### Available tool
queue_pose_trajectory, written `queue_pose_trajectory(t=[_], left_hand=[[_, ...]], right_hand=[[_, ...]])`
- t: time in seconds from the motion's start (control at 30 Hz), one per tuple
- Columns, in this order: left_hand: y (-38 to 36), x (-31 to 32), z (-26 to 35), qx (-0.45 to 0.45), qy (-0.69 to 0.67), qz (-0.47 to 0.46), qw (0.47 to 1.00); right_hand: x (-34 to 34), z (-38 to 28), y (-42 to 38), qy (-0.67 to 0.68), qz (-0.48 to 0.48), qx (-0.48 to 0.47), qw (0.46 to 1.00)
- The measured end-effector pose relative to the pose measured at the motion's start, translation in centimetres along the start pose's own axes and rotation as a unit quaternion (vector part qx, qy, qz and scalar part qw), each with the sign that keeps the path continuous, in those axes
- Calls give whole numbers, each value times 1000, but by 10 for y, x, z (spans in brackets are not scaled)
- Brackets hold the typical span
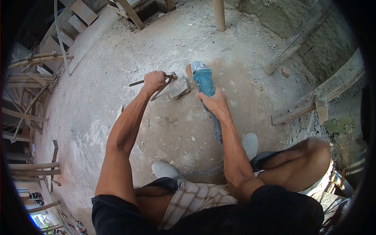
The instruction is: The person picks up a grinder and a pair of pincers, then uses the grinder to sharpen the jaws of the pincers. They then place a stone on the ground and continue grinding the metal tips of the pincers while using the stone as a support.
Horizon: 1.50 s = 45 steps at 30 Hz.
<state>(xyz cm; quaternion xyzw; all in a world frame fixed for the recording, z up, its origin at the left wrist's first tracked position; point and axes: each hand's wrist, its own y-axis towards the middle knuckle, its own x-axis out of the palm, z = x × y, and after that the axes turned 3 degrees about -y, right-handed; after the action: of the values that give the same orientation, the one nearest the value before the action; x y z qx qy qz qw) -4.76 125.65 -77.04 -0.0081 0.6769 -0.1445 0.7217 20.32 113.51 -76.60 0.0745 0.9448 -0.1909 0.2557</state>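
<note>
The left hand (154, 81) clenches a metal tool (137, 83) beside the stone (180, 87); the right hand (215, 103) wraps the grinder (206, 83), its disc (188, 71) near that stone. Looks like positioning; next move wants steady grips.

The right hand (214, 102) covers part of the grinder (205, 81), and the left hand (155, 81) hides a stretch of the dark rod (136, 83). Up top, the upright post (219, 15) runs out of sight.

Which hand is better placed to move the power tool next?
Probably the right hand: it grips the angle grinder, while the left hand holds a dark rod near the stone.
</note>
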Motion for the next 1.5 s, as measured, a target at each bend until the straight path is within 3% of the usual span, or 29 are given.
queue_pose_trajectory(t=[0.37, 0.5, 0.57, 0.63, 0.77, 1.07, 1.37, 1.5], left_hand=[[5, -19, 17, 80, 91, -3, 993], [18, -1, -14, 77, 39, 4, 996], [14, 14, -28, 116, -5, 46, 992], [4, 20, -26, 56, -138, -46, 988], [1, 51, -37, 36, -241, -26, 970], [13, 24, -37, 27, -219, -119, 968], [32, 8, -31, -48, -193, -242, 950], [25, -6, -23, -44, -237, -247, 938]], right_hand=[[3, 2, 9, -21, -27, -11, 999], [15, 11, 10, -2, 5, -15, 1000], [14, 8, 7, 4, -5, -12, 1000], [14, 5, 3, 11, -14, -9, 1000], [18, 7, 5, 4, 2, -13, 1000], [12, -4, 5, -24, -24, -18, 999], [5, -28, 4, -99, -46, -39, 993], [4, -32, 3, -130, -50, -48, 989]])
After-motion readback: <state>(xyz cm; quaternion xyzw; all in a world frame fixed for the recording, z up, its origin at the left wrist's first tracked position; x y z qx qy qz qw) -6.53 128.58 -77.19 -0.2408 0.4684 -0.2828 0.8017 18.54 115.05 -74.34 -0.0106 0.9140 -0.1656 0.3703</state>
